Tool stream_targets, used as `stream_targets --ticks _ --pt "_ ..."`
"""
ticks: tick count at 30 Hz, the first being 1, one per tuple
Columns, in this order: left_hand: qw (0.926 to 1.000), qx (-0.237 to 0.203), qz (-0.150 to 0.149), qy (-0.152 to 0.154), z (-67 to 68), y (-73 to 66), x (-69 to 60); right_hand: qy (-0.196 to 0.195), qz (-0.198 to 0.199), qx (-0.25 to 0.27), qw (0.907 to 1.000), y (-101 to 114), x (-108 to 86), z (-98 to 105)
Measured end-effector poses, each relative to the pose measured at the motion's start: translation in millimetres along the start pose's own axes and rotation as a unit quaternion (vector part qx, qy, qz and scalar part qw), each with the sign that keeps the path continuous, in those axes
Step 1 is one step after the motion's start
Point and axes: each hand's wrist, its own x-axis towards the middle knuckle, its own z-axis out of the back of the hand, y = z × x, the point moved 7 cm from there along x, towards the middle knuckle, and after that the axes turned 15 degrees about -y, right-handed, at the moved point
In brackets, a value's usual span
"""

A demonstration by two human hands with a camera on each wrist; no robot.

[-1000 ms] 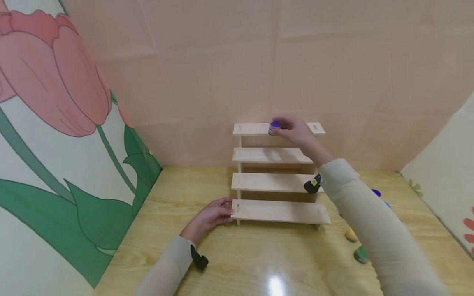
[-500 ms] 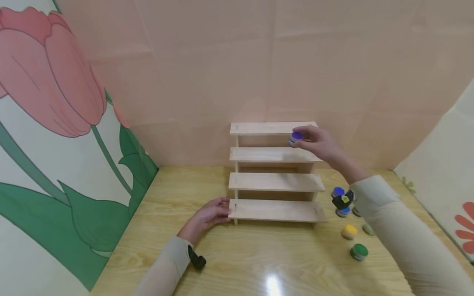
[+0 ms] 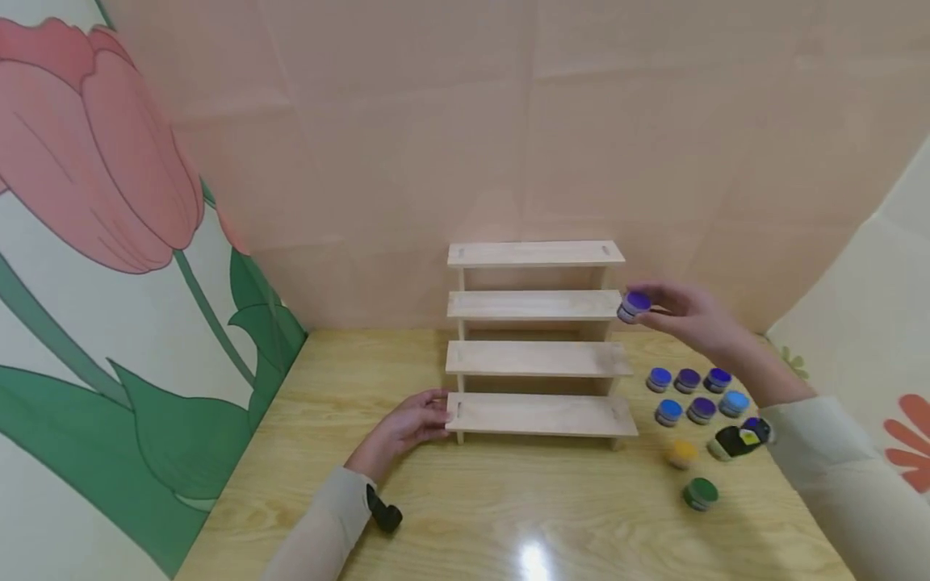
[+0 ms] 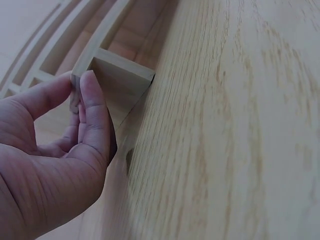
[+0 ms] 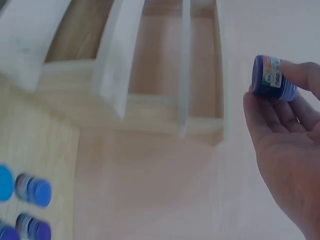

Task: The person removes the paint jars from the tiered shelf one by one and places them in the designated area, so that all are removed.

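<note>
A small paint jar with a purple lid is held between the thumb and fingers of my right hand, in the air beside the right end of the second shelf from the top. In the right wrist view the jar lies tilted and shows a printed label. My left hand pinches the left end of the lowest board of a stepped wooden shelf rack. Up close, the left wrist view has the thumb and fingers on the two faces of the board.
Several paint jars stand on the wooden table right of the rack: blue and purple ones, a yellow one and a green one. A pink backdrop rises behind the rack, with patterned walls at both sides.
My right hand has carried the purple-lidded jar from above the top shelf rightward and down, off the rack's right side. The jars on the table came into sight. My left hand stays on the board.
</note>
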Motion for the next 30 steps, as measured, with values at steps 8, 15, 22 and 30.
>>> stream_targets --ticks 8,15,22,30 --pt "1.0000 0.000 -0.001 0.001 -0.2 0.3 -2.4 0.010 -0.005 -0.032 0.9994 -25.4 -38.1 30.8" --pt "1.0000 0.000 -0.001 0.004 -1.6 -1.1 -4.1 0.021 0.001 -0.027 0.9994 -46.4 -69.7 50.5" --pt "0.9998 -0.012 0.008 0.011 -1.1 -1.3 -2.0 0.030 0.004 -0.056 0.9980 -63.3 -96.6 64.4" --pt "1.0000 -0.004 0.005 0.006 -0.6 -1.5 -1.3 0.047 -0.029 -0.061 0.9966 -86.6 -119.6 71.2"
